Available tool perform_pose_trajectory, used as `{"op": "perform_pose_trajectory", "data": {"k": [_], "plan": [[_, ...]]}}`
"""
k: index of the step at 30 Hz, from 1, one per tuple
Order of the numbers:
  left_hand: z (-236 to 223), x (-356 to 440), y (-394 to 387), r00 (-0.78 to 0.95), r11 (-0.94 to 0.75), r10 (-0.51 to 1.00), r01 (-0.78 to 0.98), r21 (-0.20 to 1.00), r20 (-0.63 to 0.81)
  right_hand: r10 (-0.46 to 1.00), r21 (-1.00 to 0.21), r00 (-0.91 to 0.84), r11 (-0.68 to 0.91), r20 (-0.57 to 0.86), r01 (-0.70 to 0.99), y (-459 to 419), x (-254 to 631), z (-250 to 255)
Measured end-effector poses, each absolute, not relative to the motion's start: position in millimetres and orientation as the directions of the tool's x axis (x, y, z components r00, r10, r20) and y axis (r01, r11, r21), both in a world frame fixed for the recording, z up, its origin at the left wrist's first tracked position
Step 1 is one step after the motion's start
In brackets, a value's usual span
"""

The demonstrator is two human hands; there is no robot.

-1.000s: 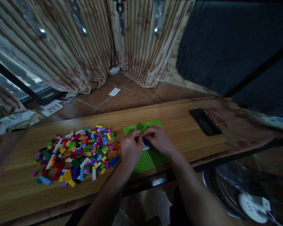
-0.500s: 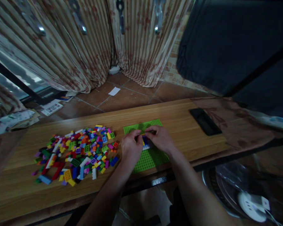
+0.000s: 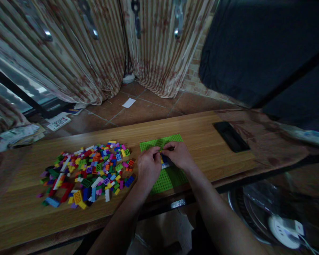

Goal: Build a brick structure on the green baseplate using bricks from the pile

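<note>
A green studded baseplate (image 3: 164,180) lies on the wooden board, partly covered by both my hands. On its middle sit some building bricks (image 3: 163,163), with blue, yellow and white showing between my hands. My left hand (image 3: 150,163) is over the left part of the plate, its fingers curled together at the bricks' far side. From the right, my right hand (image 3: 178,154) meets it, thumb and forefinger pinched close to the left fingertips. Whatever lies between the fingertips is too small and too hidden to name.
Left of the plate spreads a heap of loose coloured bricks (image 3: 95,170). A black tray-like object (image 3: 231,136) rests at the board's right end. The wooden board (image 3: 196,131) has its near edge under my forearms. A white power strip (image 3: 285,230) is low at the right.
Both hands stay at the same spot over the plate, with only slight finger movement. The view has shifted very slightly.
</note>
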State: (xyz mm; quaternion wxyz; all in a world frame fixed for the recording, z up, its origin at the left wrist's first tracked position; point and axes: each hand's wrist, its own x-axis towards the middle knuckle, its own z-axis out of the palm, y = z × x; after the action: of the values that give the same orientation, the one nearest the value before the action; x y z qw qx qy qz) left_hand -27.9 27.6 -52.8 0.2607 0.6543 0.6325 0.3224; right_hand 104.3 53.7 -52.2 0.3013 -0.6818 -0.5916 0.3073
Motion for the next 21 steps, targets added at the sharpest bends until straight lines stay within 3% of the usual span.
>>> {"op": "perform_pose_trajectory", "data": {"k": [7,13,16,21], "plan": [[-49.8,-54.1,37.9,-0.066,-0.063,0.99,0.571,0.819,0.122,0.993,-0.833,0.09,-0.111,-0.073,0.542,55.0,110.8,-58.7],[-42.4,-111.6,55.2,-0.256,-0.044,0.95,0.456,0.889,0.178,0.975,-0.968,0.217,-0.106,-0.056,0.226,61.0,121.8,-60.8],[-36.0,-136.6,56.0,-0.316,0.021,0.937,0.474,0.88,0.148,0.963,-0.964,0.269,-0.078,-0.007,0.255,62.1,122.2,-60.0],[-21.4,-182.4,49.7,-0.332,0.124,0.936,0.628,0.768,0.12,0.967,-0.931,0.248,-0.042,0.052,0.362,59.4,117.5,-57.7]]}}
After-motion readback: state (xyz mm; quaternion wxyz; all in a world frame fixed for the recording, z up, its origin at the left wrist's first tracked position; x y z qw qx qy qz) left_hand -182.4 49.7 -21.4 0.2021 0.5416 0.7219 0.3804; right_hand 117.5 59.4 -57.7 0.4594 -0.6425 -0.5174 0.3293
